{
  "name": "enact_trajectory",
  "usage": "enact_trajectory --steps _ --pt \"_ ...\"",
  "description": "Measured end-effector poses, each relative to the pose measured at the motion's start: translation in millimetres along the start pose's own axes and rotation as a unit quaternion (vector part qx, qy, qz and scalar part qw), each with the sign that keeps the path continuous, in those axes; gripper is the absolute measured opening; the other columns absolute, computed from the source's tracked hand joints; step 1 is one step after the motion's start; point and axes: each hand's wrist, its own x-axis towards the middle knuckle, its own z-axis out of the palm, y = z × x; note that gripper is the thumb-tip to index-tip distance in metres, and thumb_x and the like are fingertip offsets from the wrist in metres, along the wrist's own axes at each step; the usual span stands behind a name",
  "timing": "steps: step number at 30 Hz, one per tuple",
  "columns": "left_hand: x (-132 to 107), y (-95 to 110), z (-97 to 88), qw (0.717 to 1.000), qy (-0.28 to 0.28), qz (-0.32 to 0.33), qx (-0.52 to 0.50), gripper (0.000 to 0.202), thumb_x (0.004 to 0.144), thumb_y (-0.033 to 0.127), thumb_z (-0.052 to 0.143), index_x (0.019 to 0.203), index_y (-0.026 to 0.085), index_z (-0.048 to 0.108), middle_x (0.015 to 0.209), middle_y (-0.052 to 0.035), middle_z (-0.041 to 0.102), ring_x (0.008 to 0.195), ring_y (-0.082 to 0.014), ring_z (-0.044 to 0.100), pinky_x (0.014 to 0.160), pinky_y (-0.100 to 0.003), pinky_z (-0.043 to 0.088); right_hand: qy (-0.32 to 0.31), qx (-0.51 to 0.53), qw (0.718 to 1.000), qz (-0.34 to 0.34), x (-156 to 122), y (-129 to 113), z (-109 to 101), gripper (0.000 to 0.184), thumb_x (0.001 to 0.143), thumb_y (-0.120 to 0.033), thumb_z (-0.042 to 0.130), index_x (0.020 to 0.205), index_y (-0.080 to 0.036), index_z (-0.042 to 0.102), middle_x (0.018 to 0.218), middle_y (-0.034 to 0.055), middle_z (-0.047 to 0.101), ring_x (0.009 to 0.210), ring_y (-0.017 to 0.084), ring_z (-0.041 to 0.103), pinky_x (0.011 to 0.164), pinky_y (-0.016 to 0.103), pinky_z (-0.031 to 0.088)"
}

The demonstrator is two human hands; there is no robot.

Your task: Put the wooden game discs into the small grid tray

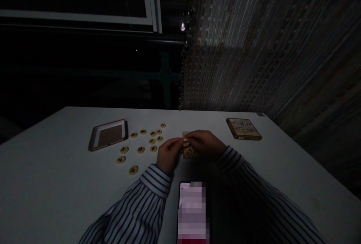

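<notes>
At the middle of the white table, my left hand [169, 155] and my right hand [205, 142] meet over a small clear pack [188, 155] with round pieces in it. Between the fingertips of both hands is a round wooden xiangqi piece [185, 142] with a dark character on its face. Both hands are closed in a pinch around it. Part of the pack lies hidden beneath my right hand. Left of my hands, several loose xiangqi pieces [140, 150] lie scattered flat on the table, spaced apart or nearly touching.
An open shallow box tray [90, 147] rests at the left, beyond the loose pieces. A flat printed box [244, 128] lies at the right. Near me, between my forearms, a phone [192, 214] has its screen lit. Behind the white table [70, 153] hangs a string curtain [225, 48].
</notes>
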Motion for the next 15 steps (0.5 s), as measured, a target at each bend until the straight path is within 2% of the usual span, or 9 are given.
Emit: enact_trajectory --steps 8,15 --pt "-0.4 -1.0 0.8 0.996 -0.015 -0.029 -0.077 0.027 0.057 0.029 0.070 0.078 0.012 0.065 0.069 -0.0041 0.068 0.064 -0.0138 0.062 0.066 -0.027 0.051 0.022 0.014 0.999 0.029 -0.4 -2.5 -1.3 0.022 0.082 -0.028 0.045 0.097 -0.022 0.060 0.090 0.0012 0.066 0.082 0.014 0.059 0.072 0.026 0.043" --pt "1.6 -5.3 -0.5 0.991 -0.037 -0.051 -0.118 0.033 0.059 0.029 0.070 0.087 0.013 0.065 0.078 -0.0047 0.068 0.067 -0.0135 0.063 0.069 -0.028 0.051 0.004 -0.020 1.000 -0.016 0.4 -5.8 -4.9 0.024 0.079 -0.029 0.050 0.099 -0.021 0.059 0.094 0.0029 0.064 0.085 0.015 0.056 0.075 0.027 0.041"
